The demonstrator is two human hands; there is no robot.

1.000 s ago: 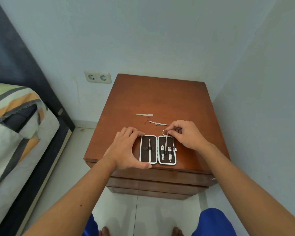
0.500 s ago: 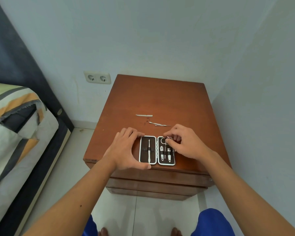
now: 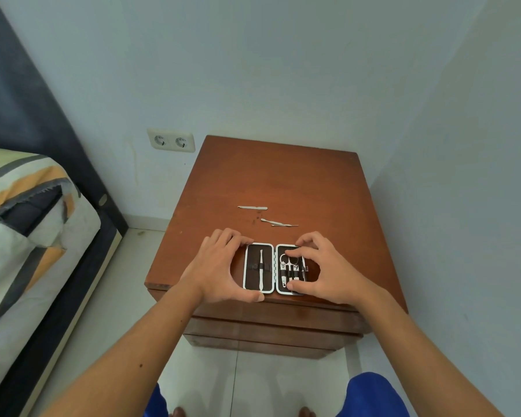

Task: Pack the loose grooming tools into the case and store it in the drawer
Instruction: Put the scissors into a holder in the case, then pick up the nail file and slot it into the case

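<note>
An open grooming case [image 3: 259, 288] with a white rim and dark lining lies flat near the front edge of the wooden nightstand [image 3: 283, 182]. Its left half holds one slim metal tool [image 3: 261, 269]. Its right half holds small scissors [image 3: 292, 261] and other tools. My left hand [image 3: 220, 269] grips the case's left half, thumb on its front edge. My right hand [image 3: 325, 269] curls over the right half, fingertips and thumb touching the case beside the scissors. Two loose metal tools lie behind the case: a nail file [image 3: 252, 207] and a thin pusher [image 3: 278, 223].
Closed drawer fronts [image 3: 271, 329] sit below the nightstand top. A bed with a striped cover [image 3: 27, 224] stands at the left. A double wall socket [image 3: 171, 140] is on the back wall. A wall runs close along the right. My feet stand on the tiled floor.
My right hand lowered the small scissors into the case's right half and now lies over them. My left hand stayed on the case's left half.
</note>
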